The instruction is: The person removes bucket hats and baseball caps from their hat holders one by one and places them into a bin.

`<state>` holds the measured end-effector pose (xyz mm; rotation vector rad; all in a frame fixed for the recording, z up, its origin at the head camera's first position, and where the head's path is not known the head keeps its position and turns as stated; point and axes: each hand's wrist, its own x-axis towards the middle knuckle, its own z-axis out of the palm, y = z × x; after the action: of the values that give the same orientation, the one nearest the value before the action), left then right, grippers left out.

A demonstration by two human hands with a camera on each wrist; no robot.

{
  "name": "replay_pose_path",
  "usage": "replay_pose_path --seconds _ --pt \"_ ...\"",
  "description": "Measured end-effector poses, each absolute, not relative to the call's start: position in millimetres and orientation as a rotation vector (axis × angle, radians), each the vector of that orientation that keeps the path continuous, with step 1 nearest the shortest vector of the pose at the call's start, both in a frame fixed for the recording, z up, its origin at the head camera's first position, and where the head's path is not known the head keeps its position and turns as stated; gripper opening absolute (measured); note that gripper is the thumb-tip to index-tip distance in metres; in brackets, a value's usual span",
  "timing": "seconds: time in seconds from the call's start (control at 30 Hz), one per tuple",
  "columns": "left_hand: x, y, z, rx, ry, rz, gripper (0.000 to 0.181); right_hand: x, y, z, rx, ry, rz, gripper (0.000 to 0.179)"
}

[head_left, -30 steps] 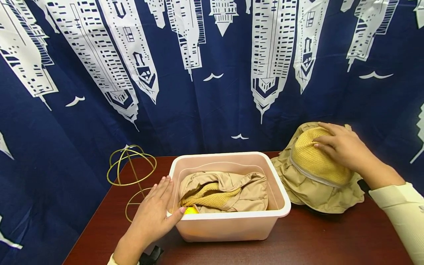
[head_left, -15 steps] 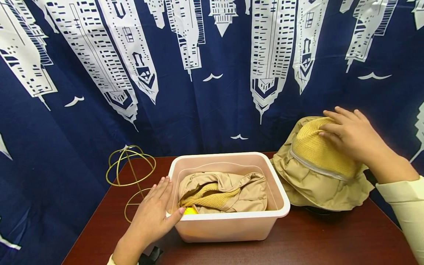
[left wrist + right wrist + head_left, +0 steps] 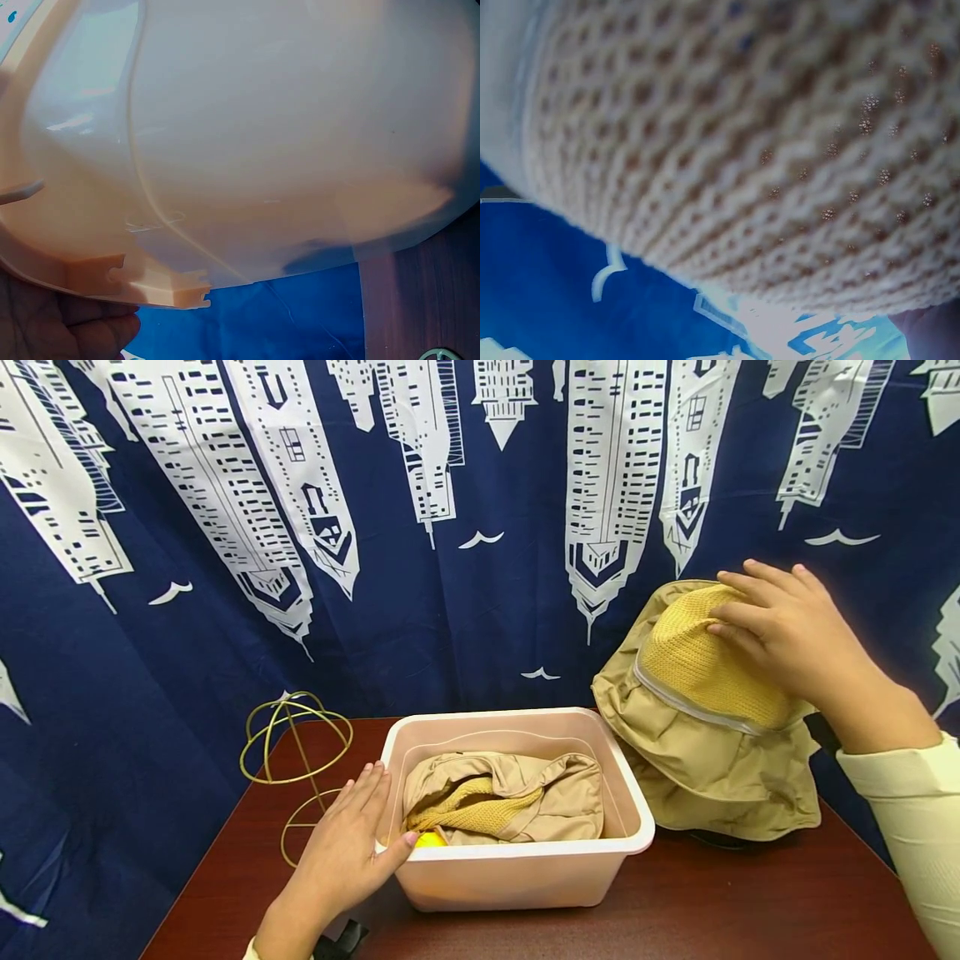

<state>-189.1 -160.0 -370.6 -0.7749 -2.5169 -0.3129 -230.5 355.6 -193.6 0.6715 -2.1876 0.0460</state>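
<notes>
My right hand (image 3: 798, 635) pinches the crown of a tan sun hat (image 3: 690, 668) at the right, raising it off the table. The crown is yellow woven mesh with a pale band, and a long tan cloth brim hangs below. Up close in the right wrist view, the mesh (image 3: 742, 165) fills most of the picture. My left hand (image 3: 341, 839) lies with straight fingers on the front left corner of a pale pink plastic bin (image 3: 517, 881), its thumb over the front rim. In the left wrist view those fingers (image 3: 101, 330) show under the bin's rim.
Inside the bin lie folded tan cloth with yellow mesh (image 3: 480, 806) and a bright yellow thing (image 3: 431, 839). A gold wire hat stand (image 3: 300, 760) stands left of the bin on the reddish-brown table (image 3: 675, 910). A blue skyline curtain (image 3: 480, 610) hangs behind.
My right hand has lifted the hat's crown upward, so its cloth brim now hangs down longer. The left hand and the bin have stayed in place.
</notes>
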Motion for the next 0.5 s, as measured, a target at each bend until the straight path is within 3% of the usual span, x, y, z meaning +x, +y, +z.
replay_pose_path --seconds 0.5 --pt "-191.2 -161.5 -371.4 -0.775 -2.525 -0.305 0.077 -242.2 290.4 -160.2 0.836 -2.111 0.033 0.020"
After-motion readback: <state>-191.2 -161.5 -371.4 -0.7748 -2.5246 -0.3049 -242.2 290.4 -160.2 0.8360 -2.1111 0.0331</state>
